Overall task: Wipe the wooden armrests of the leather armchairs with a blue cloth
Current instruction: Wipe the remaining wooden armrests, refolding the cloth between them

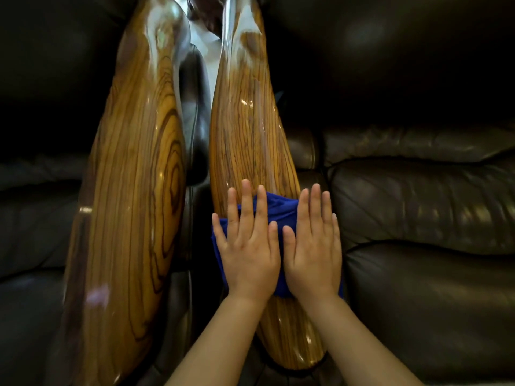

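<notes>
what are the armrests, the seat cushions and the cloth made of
Armrests: wood, by the striped and ringed grain, under a glossy varnish that throws bright glare. Seat cushions: dark brown leather or a lookalike, creased with a soft sheen. Blue cloth: soft matte fabric, bunched into folds under both flat hands; the fibre cannot be told.

Pale surface [206,48] seen at top centre of view, in narrow gap. White to light grey, smooth, unmarked. Shape wedge-like, tapered downward, lost in shadow lower down. Floor or wall: cannot be told. Small dark bluish pointed shape [279,96] noted right of centre, mostly sunk in shadow, edges blurred; identity cannot be told.
</notes>
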Demonstrator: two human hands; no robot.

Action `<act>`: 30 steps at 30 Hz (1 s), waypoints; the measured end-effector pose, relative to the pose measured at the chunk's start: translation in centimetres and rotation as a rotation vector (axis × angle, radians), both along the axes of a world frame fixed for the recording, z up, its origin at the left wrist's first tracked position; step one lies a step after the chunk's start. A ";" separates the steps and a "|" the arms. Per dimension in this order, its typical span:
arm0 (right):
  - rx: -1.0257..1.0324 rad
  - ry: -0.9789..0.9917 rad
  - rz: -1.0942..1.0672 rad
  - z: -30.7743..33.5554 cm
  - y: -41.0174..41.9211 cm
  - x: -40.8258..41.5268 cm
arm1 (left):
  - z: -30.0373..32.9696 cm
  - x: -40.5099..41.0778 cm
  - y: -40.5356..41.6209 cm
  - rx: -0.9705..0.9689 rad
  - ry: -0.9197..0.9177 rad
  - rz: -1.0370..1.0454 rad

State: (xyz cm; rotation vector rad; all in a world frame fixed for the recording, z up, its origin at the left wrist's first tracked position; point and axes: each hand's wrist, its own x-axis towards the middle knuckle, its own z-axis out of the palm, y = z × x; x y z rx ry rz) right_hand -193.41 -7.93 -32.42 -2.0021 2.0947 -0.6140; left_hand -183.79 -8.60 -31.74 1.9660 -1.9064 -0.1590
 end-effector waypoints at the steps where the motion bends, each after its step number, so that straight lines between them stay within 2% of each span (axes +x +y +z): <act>1: 0.005 0.006 0.011 0.2 -0.6 0.1 | 0.1 0.1 -0.5 0.006 0.001 0.015; 10: 0.045 0.012 0.076 2.8 -7.7 1.3 | 2.0 1.6 -6.7 0.069 0.008 0.028; 19: 0.069 -0.041 0.162 5.6 -18.5 2.9 | 4.6 3.2 -16.7 0.114 0.156 0.031; 30: 0.110 -0.003 0.146 6.5 -29.5 3.9 | 6.0 4.1 -27.6 0.184 0.313 0.026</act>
